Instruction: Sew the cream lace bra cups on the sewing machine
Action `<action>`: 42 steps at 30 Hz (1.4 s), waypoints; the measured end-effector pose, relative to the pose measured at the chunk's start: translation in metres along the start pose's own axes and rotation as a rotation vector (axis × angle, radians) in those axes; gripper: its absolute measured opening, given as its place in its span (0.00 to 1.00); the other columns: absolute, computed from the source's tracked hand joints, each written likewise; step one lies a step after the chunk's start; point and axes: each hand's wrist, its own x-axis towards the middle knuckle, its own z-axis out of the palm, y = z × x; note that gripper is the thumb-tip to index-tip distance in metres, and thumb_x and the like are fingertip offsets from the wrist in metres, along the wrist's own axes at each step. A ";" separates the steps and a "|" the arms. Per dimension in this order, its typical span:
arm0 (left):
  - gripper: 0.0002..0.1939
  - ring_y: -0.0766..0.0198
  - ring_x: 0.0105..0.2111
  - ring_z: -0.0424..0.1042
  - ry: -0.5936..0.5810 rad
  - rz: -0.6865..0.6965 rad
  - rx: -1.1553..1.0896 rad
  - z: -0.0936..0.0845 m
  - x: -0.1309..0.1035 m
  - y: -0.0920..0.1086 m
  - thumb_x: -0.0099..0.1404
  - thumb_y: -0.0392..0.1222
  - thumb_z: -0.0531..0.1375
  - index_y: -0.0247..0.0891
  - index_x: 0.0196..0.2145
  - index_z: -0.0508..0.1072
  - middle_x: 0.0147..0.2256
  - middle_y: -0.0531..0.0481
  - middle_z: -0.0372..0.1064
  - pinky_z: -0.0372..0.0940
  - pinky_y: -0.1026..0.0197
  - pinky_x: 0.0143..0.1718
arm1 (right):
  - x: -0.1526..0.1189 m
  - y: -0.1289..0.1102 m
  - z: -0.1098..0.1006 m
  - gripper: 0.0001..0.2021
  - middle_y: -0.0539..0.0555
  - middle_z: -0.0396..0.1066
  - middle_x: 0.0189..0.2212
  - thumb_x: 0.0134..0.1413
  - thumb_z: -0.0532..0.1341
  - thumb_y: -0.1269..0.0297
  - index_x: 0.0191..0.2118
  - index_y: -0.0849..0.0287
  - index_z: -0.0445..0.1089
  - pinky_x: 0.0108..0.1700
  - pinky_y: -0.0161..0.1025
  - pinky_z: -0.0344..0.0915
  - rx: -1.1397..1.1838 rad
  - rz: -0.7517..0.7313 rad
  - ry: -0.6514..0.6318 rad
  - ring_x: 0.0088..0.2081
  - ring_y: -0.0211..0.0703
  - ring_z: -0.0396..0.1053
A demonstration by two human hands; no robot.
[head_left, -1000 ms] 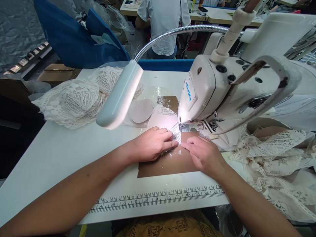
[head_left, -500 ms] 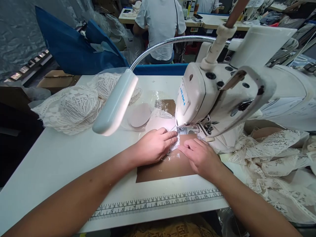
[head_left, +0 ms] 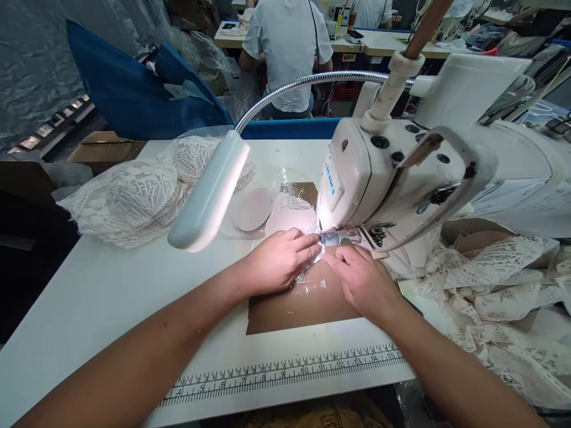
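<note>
A pale piece with lace trim [head_left: 292, 215], perhaps a bra cup, lies under the presser foot end of a white sewing machine [head_left: 352, 172]. My left hand [head_left: 285, 258] is on its near side, fingers together and pressing the lace close to the needle; the thumb is mostly hidden. My right hand [head_left: 363, 279] is closed just right of the needle, thumb and forefinger pinched at the near edge of the lace. The fingertips hide most of the seam. Brown tape-like sheeting [head_left: 303, 303] covers the table under both hands.
A lamp [head_left: 209, 196] on a bent metal neck hangs over the left side. Behind it lies a heap of white lace [head_left: 134, 196], near a round pale disc [head_left: 253, 210]. More lace pieces [head_left: 499, 297] pile up right. A ruler strip [head_left: 285, 371] edges the table; a person [head_left: 289, 53] sits beyond.
The lace-trimmed piece has slid slightly away from me, and less of it shows between my hands. My right fingertips are a little nearer the left ones. The view has tilted slightly.
</note>
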 end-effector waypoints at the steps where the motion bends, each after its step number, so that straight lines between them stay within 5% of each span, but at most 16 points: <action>1: 0.20 0.55 0.39 0.64 -0.004 0.006 0.006 0.001 0.000 -0.001 0.67 0.34 0.51 0.31 0.55 0.68 0.57 0.39 0.64 0.63 0.55 0.38 | 0.001 -0.001 0.000 0.23 0.54 0.69 0.32 0.48 0.53 0.81 0.49 0.57 0.72 0.30 0.38 0.51 -0.015 0.017 -0.006 0.34 0.43 0.60; 10: 0.19 0.53 0.40 0.64 0.009 -0.102 0.033 0.001 0.002 -0.007 0.66 0.36 0.52 0.38 0.54 0.69 0.54 0.40 0.67 0.57 0.54 0.37 | 0.004 -0.001 0.004 0.25 0.54 0.69 0.33 0.50 0.52 0.80 0.51 0.53 0.70 0.29 0.38 0.50 -0.024 0.100 -0.036 0.36 0.45 0.61; 19: 0.19 0.48 0.50 0.62 0.007 -0.116 0.037 -0.005 0.002 -0.006 0.70 0.39 0.49 0.34 0.56 0.66 0.53 0.37 0.66 0.58 0.50 0.45 | 0.000 0.003 0.003 0.25 0.55 0.70 0.35 0.51 0.52 0.80 0.53 0.56 0.70 0.31 0.37 0.53 0.045 0.071 0.012 0.34 0.43 0.63; 24: 0.22 0.50 0.43 0.65 -0.095 -0.229 0.033 -0.024 -0.005 0.008 0.70 0.48 0.50 0.32 0.56 0.66 0.50 0.37 0.68 0.63 0.53 0.39 | -0.002 0.004 0.002 0.21 0.55 0.71 0.35 0.55 0.52 0.78 0.51 0.57 0.70 0.32 0.37 0.55 0.077 0.068 0.037 0.34 0.42 0.65; 28: 0.18 0.55 0.38 0.68 -0.130 -0.193 -0.085 -0.032 -0.008 0.016 0.70 0.48 0.51 0.35 0.50 0.71 0.44 0.41 0.71 0.64 0.55 0.39 | -0.003 0.004 0.000 0.17 0.55 0.71 0.35 0.56 0.52 0.77 0.46 0.58 0.72 0.31 0.37 0.55 0.084 0.064 0.042 0.33 0.41 0.65; 42: 0.18 0.50 0.48 0.64 -0.069 -0.142 -0.147 -0.014 -0.002 0.022 0.67 0.45 0.55 0.35 0.52 0.70 0.55 0.42 0.65 0.62 0.49 0.48 | -0.007 0.006 -0.011 0.14 0.55 0.71 0.40 0.57 0.56 0.72 0.48 0.57 0.69 0.39 0.39 0.60 0.273 0.009 -0.069 0.39 0.43 0.67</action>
